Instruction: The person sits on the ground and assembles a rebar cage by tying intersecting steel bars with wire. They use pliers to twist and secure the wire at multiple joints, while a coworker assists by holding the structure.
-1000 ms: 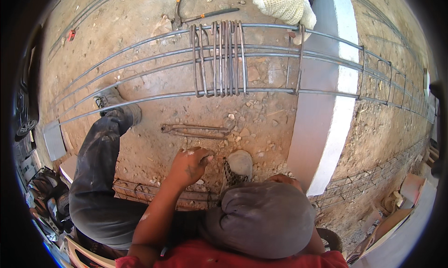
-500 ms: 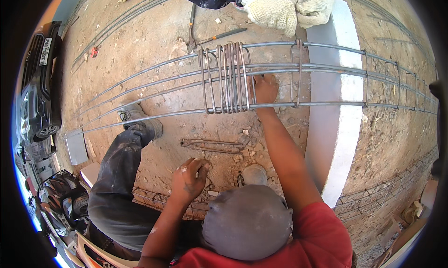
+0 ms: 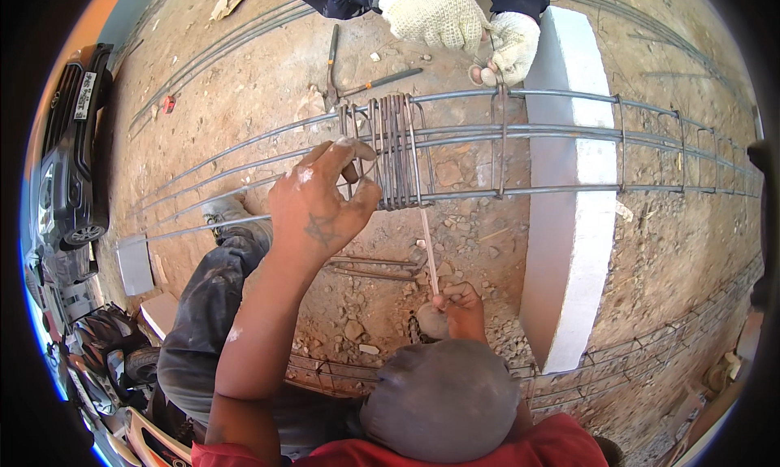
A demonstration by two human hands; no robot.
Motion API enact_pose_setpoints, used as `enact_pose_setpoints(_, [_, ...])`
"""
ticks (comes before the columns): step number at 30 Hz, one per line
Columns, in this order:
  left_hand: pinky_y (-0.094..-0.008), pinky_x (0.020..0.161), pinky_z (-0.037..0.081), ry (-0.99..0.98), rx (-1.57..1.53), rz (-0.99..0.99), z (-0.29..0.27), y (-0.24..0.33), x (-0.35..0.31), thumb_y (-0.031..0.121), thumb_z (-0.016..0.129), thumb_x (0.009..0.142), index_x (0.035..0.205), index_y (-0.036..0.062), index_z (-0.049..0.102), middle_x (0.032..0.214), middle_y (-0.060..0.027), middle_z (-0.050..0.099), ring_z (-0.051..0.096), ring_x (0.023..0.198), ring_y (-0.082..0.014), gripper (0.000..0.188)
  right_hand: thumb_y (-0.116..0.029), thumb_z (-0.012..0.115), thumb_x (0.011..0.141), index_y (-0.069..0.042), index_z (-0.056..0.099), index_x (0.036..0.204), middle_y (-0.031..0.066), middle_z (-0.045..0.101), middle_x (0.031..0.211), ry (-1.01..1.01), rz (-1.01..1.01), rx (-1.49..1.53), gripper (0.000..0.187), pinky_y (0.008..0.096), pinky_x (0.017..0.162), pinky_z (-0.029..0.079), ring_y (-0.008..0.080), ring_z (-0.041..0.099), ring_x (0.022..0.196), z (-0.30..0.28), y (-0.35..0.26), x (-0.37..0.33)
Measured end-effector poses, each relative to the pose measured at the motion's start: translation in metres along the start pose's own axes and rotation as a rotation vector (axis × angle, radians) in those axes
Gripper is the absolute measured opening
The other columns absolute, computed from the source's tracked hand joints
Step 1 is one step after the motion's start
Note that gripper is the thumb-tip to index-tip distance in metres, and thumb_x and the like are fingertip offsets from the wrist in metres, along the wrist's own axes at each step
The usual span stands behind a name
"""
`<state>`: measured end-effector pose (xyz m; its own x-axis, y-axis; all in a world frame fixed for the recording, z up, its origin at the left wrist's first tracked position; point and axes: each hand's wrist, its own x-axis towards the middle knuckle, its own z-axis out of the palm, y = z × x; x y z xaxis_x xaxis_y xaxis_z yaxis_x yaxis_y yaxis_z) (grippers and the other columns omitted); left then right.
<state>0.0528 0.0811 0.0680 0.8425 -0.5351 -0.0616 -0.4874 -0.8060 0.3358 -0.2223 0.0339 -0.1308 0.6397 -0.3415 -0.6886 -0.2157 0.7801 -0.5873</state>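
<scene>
Clearly, the long steel cage (image 3: 561, 190) dominates the ground ahead: blue-grey bars run lengthwise from left to right, bowed by the lens, and thinner bent loops bind them at the right. Left of centre, several brownish rectangular loops (image 3: 396, 152) stand packed side by side around the bars, with a couple set slightly apart at the left end of the bunch. A single loop (image 3: 503, 142) stands farther right, near the long white block (image 3: 595, 207) that lies crosswise under the cage.

From the bunch's lower right corner, a thin pale strip (image 3: 430, 251) slants down toward the person. Their right hand (image 3: 463, 306) pinches its near end between bent fingers and thumb, close to the body, the forearm partly hidden behind a grey cap (image 3: 440, 398). The left hand (image 3: 321, 195) reaches forward, arm extended, back upward, its thumb and fingers curled around a gap at the leftmost loops; whether it grips one, I can't make out.

Across the cage, a co-worker's two gloved hands (image 3: 513, 48) meet just above the far bar, beside the single loop.
</scene>
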Motion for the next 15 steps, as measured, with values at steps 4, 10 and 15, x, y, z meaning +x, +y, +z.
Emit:
enact_pose_setpoints(4, [-0.0383,0.073,0.053,0.001,0.087,-0.162,0.031,0.006,0.027,0.051,0.082,0.072,0.115,0.0078,0.062,0.095,-0.0103,0.067,0.067,0.085,-0.0243,0.064,0.002,0.072,0.086,0.005,0.064,0.114,0.0109,0.07,0.093,-0.144,0.078,-0.004,0.029,0.0265,0.074,0.051,0.0148,0.065,0.081,-0.004,-0.038,-0.043])
enact_pose_setpoints(10, [-0.0396,0.077,0.053,0.05,-0.08,-0.251,0.054,-0.006,0.02,0.062,0.082,0.068,0.121,0.0114,0.059,0.103,-0.0103,0.063,0.066,0.088,-0.0255,0.076,-0.007,0.069,0.091,0.002,0.067,0.112,0.0098,0.07,0.094,-0.138,-0.087,-0.412,0.023,0.0299,0.078,0.051,0.0156,0.065,0.083,0.017,-0.102,-0.056])
enact_pose_setpoints(15, [-0.0393,0.075,0.053,0.084,-0.13,-0.22,0.055,-0.013,0.018,0.057,0.082,0.07,0.12,0.0163,0.061,0.1,-0.0074,0.061,0.066,0.087,-0.0239,0.068,-0.016,0.066,0.096,0.003,0.067,0.104,0.0089,0.069,0.085,-0.05,-0.404,-0.47,0.02,0.028,0.074,0.052,0.0146,0.064,0.078,0.035,-0.133,-0.039])
